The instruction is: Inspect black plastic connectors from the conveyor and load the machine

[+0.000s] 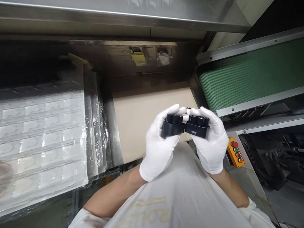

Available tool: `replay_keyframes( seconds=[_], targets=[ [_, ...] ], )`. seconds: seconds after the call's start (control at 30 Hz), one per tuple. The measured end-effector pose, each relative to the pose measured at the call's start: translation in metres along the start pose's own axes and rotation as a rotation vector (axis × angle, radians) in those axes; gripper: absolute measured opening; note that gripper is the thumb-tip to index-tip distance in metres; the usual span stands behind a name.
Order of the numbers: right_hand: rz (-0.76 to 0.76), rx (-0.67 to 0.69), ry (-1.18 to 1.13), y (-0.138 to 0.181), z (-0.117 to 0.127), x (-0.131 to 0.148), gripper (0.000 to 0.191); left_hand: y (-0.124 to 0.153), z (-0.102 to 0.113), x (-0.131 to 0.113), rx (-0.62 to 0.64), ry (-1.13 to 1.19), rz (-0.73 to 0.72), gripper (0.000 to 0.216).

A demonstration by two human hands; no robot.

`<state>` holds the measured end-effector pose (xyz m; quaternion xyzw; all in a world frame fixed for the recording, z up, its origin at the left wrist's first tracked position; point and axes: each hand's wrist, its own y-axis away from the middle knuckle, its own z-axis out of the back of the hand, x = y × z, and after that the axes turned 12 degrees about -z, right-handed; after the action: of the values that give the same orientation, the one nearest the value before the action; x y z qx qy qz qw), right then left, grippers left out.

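Observation:
Both my hands wear white gloves and are raised in front of my chest. My left hand is closed around a small black plastic part with round sockets on top. My right hand grips a second, similar black plastic part. The two parts meet end to end between my hands, their inner ends touching. They hang above a tan flat surface.
A stack of clear plastic blister trays wrapped in film lies at the left. A green conveyor belt runs at the upper right. An orange button box sits below it. A steel housing spans the top.

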<state>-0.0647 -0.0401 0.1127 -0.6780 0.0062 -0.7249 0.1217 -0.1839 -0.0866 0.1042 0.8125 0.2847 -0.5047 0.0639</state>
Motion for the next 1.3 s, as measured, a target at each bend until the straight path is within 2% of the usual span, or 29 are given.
replay_keyframes(
  seconds=[0.23,0.37,0.47,0.67,0.8,0.87,0.97,1.13,1.3],
  targets=[
    [0.186,-0.059,0.252,0.003,-0.002,-0.008,0.062,0.002,0.001,0.003,0.104,-0.173,-0.111,0.043],
    [0.326,0.008,0.472,0.000,-0.001,-0.013,0.074,0.002,0.002,0.008,0.190,-0.224,-0.172,0.052],
    [0.344,0.068,0.535,-0.001,0.000,-0.015,0.082,-0.001,0.005,0.009,0.208,-0.222,-0.165,0.062],
    [0.277,0.184,0.509,-0.002,0.003,-0.024,0.073,-0.010,0.016,0.015,0.264,-0.179,0.009,0.072],
    [0.202,0.150,0.542,-0.003,0.006,-0.032,0.065,-0.010,0.026,0.023,0.291,-0.072,0.169,0.075],
    [0.190,0.148,0.541,-0.004,0.007,-0.032,0.062,-0.009,0.030,0.025,0.313,-0.048,0.193,0.074],
    [0.215,0.150,0.508,-0.005,0.007,-0.029,0.061,-0.006,0.035,0.024,0.350,-0.102,0.153,0.075],
    [0.330,0.098,0.470,-0.006,0.007,-0.025,0.060,-0.007,0.035,0.014,0.435,-0.161,0.000,0.078],
    [0.372,0.062,0.456,-0.003,0.009,-0.026,0.061,-0.007,0.033,0.006,0.484,-0.235,-0.122,0.080]
  ],
)
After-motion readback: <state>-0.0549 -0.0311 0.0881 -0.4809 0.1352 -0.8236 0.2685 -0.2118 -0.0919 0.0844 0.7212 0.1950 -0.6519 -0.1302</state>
